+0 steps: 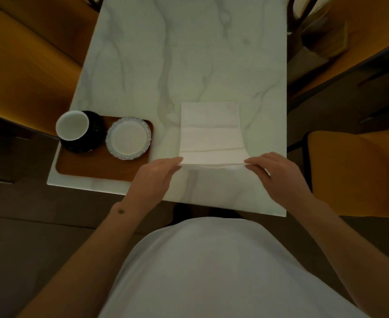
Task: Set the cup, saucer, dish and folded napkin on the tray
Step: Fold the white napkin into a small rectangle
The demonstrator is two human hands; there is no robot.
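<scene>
A white cup (72,125) sat on a black saucer (90,140) at the far left corner of a wooden tray (101,167), with a blue-rimmed white dish (128,139) just beside it on the same tray. The tray lay at the left edge of a marble-topped desk (189,53). To its right, a person's left hand (159,174) and right hand (274,172) each pinched a near corner of a white napkin (210,134), part-folded and spread on the desk beside the tray.
</scene>
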